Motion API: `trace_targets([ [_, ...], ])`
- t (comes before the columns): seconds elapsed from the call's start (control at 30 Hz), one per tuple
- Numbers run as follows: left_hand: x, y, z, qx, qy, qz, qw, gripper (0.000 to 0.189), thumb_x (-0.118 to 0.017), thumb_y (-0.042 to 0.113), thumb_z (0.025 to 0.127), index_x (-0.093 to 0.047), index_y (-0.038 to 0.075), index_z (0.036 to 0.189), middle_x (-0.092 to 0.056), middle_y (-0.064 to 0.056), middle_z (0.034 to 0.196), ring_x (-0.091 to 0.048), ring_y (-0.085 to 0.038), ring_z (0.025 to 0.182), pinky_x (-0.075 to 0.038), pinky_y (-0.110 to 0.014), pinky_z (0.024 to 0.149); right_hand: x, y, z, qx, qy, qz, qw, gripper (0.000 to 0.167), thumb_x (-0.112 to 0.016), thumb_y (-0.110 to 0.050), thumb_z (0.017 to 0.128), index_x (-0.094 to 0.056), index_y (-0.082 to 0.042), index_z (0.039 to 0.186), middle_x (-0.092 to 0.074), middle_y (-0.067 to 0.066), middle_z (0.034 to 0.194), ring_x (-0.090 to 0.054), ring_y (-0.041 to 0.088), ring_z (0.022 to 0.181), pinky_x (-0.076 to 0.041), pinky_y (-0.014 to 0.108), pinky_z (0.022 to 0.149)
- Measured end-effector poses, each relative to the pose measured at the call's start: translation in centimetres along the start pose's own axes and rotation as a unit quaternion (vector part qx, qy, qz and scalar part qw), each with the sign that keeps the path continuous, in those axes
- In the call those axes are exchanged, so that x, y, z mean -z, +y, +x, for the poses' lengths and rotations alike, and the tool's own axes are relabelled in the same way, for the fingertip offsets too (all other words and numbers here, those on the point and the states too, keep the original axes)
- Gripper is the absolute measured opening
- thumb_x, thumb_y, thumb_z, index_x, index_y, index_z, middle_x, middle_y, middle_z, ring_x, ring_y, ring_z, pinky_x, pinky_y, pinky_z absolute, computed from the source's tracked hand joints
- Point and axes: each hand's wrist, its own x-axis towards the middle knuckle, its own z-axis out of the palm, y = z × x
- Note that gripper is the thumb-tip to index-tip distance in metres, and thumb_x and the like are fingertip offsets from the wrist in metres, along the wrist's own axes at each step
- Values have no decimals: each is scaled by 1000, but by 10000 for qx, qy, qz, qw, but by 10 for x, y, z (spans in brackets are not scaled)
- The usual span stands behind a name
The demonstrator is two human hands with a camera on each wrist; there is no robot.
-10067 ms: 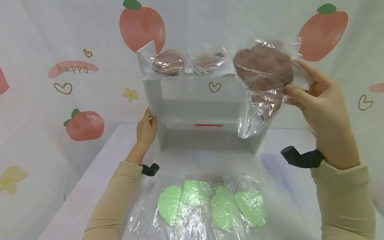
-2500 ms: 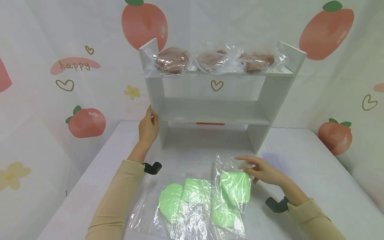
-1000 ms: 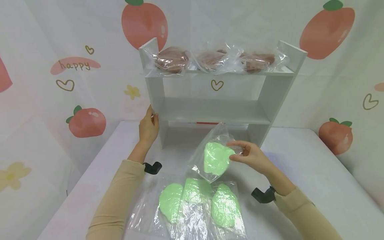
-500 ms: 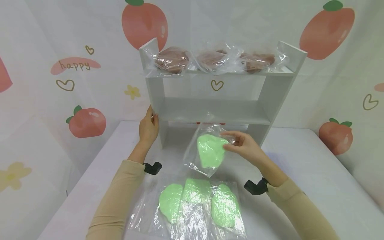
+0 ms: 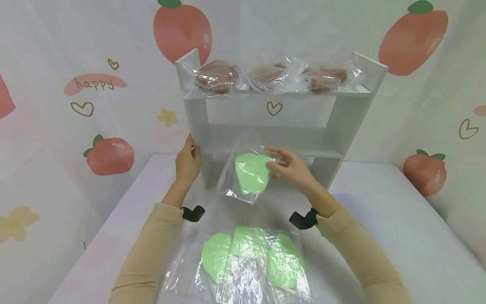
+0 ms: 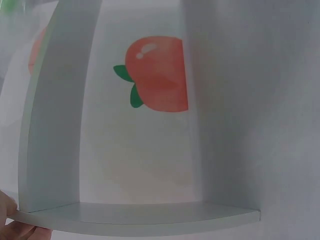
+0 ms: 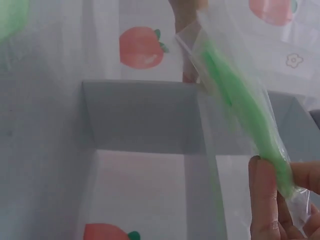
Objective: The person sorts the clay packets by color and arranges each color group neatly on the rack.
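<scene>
My right hand [image 5: 290, 169] pinches the right edge of a clear plastic bag [image 5: 228, 185] holding a flat, pale green slab [image 5: 252, 173]. In the head view the bag is raised off the table and overlaps the front of the middle shelf board [image 5: 303, 141]. The right wrist view shows the slab [image 7: 245, 110] edge-on between thumb and fingers. My left hand [image 5: 187, 164] grips the left side panel of the white shelf rack [image 5: 197, 122]; in the left wrist view its fingertips [image 6: 30, 232] show at the panel's edge. Bags with brown lumps [image 5: 218, 77] lie along the top board.
Three bagged green slabs [image 5: 285, 261] lie side by side on the white table [image 5: 360, 236], in front of the rack. Behind the rack hangs a white cloth [image 5: 284, 25] printed with peaches, hearts and flowers.
A brown bag in my right hand earlier now lies on the top board's right side. That hand has since lifted a green bag from the table, up and leftward. My left hand stays put.
</scene>
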Motion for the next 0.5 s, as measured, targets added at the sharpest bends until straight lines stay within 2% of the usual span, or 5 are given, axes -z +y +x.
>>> trace_targets([
  [0.3,-1,-3,0,-149,45,-34,9999,41,-45,7,96,-40,-3,136,-63,-30,111,-63,-43,101,-55,-50,81,-9,-13,31,-110,230,-72,9996,52,-62,-25,89,-44,-25,137,-43,5,143,-63,15,96,-57,36,85],
  [0.5,-2,-3,1,-115,75,1,9999,41,-46,7,96,-41,-3,136,-63,-29,110,-63,-43,101,-55,-50,82,-15,-18,48,-115,331,-153,9993,52,-61,-22,90,-42,-23,139,-42,8,143,-65,19,92,-58,35,81],
])
